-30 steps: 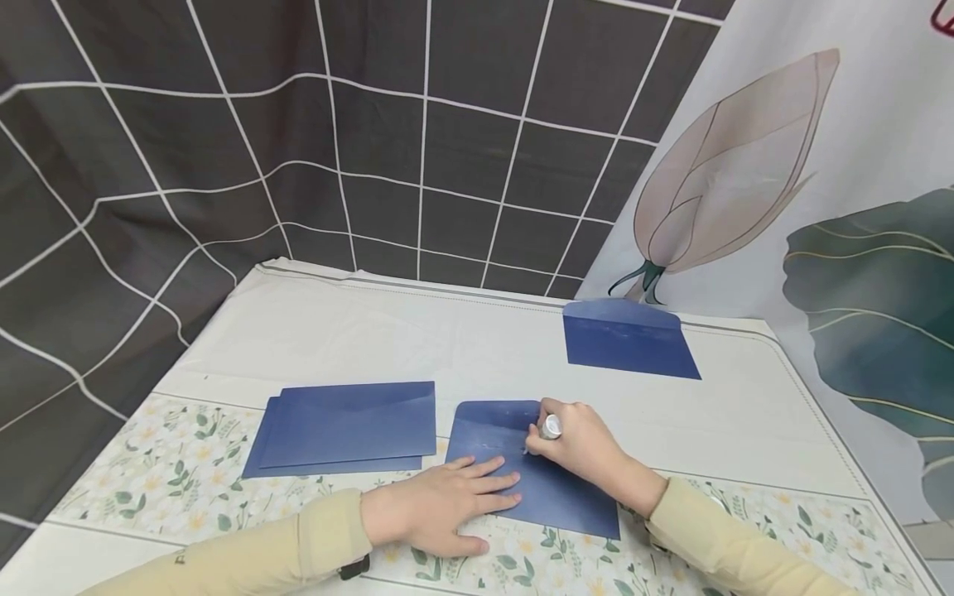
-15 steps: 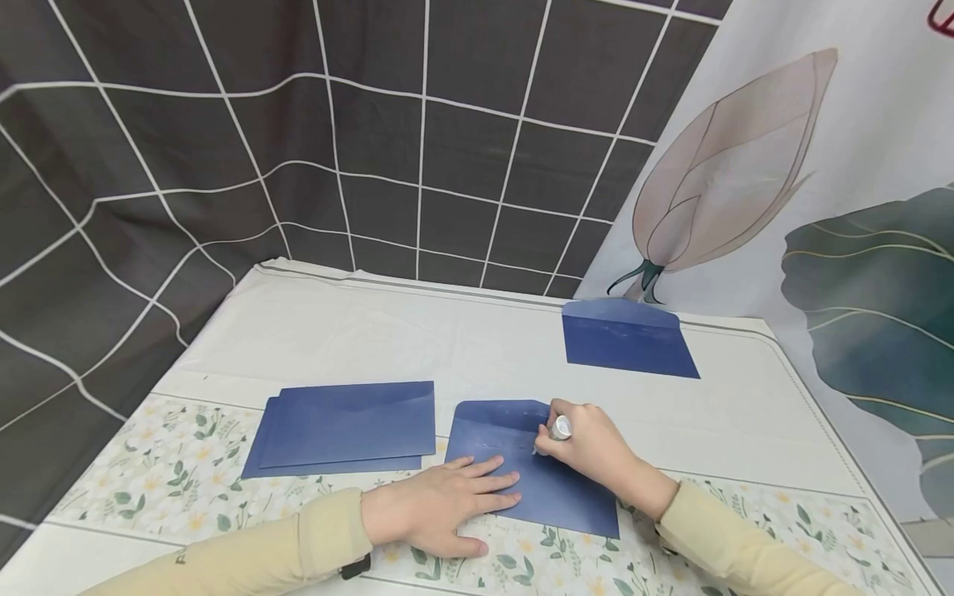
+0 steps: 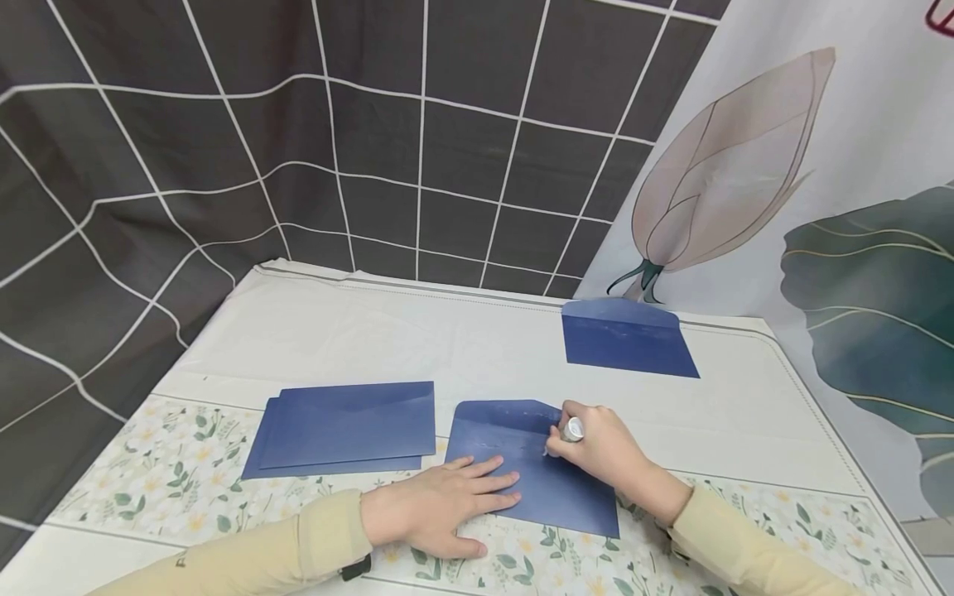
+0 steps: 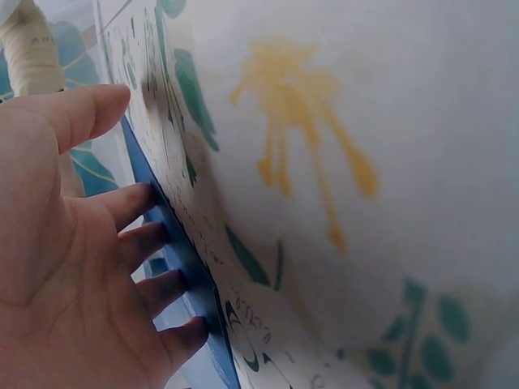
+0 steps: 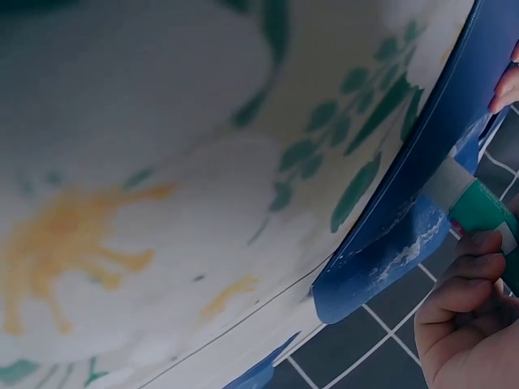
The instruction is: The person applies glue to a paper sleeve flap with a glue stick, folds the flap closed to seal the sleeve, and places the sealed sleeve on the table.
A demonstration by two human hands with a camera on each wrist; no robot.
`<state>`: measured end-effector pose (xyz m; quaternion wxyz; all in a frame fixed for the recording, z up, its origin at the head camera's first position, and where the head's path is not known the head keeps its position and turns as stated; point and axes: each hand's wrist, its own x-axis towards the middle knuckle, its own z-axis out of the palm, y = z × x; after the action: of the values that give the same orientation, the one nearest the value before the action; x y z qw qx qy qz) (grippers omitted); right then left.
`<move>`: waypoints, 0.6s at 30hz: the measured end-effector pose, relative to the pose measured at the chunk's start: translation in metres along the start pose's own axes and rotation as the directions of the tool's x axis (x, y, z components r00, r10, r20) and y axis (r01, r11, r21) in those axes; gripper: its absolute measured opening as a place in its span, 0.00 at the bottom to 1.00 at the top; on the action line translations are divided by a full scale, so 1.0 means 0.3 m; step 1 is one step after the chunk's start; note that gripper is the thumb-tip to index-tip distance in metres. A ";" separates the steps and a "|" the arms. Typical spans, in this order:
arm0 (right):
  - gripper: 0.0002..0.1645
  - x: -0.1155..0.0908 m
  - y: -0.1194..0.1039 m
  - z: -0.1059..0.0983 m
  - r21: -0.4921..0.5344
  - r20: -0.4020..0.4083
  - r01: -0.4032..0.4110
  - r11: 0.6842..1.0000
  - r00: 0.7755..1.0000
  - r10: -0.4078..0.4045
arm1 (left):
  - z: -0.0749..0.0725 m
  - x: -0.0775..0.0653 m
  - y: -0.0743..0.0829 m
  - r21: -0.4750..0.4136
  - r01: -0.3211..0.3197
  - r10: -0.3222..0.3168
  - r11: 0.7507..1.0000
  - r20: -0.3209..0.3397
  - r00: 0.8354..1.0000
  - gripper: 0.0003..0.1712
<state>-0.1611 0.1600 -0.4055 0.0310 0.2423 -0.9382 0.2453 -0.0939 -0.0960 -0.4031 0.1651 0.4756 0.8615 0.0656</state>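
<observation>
A dark blue envelope (image 3: 555, 501) lies on the tablecloth in front of me, its flap unfolded toward the back. My left hand (image 3: 455, 507) rests on its lower left part with the fingers spread; the left wrist view shows the fingertips on the blue paper (image 4: 185, 251). In my right hand (image 3: 605, 447) I grip a glue stick (image 3: 573, 430), tip down, near the fold at the envelope's right side. The right wrist view shows its green tube (image 5: 480, 207) with a pale end touching the envelope. Whitish glue smears mark the flap (image 5: 409, 243).
Left of the worked envelope lie two overlapping blue envelopes (image 3: 350, 426). Another blue envelope (image 3: 632, 348), flap unfolded, lies near the back edge at the right. The table has a white, partly floral cloth (image 3: 358, 331). A dark gridded curtain (image 3: 373, 165) hangs behind it.
My right hand has slid the glue stick rightward along the envelope near the fold. The left hand stays in place on the paper.
</observation>
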 end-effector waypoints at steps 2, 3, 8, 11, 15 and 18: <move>0.10 -0.004 0.003 -0.003 -0.003 -0.001 -0.010 1.000 1.000 0.010 | -0.001 -0.001 0.002 -0.002 0.002 -0.002 1.000 0.004 1.000 0.38; 0.10 -0.007 0.004 -0.005 -0.006 -0.001 -0.016 1.000 1.000 0.016 | -0.002 -0.001 0.002 -0.005 0.002 -0.002 1.000 0.005 1.000 0.38; 0.10 -0.020 0.010 -0.015 -0.022 -0.004 -0.046 0.999 0.999 0.046 | -0.003 -0.001 0.003 -0.015 0.001 -0.001 1.000 0.009 1.000 0.38; 0.10 -0.029 0.016 -0.021 -0.022 -0.008 -0.061 0.998 0.998 0.060 | -0.002 0.000 0.003 -0.015 0.000 0.000 1.000 0.010 1.000 0.38; 0.11 -0.038 0.027 -0.028 -0.026 -0.018 -0.075 0.997 0.997 0.074 | 0.001 0.001 -0.001 -0.010 0.001 -0.001 1.000 0.010 1.000 0.38; 0.11 -0.044 0.037 -0.033 -0.030 -0.025 -0.089 0.996 0.996 0.088 | 0.004 0.003 -0.005 -0.010 -0.001 0.001 1.000 0.009 1.000 0.38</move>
<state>-0.1555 0.1790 -0.4042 0.0349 0.1969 -0.9513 0.2345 -0.0952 -0.0962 -0.4049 0.1716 0.4755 0.8602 0.0678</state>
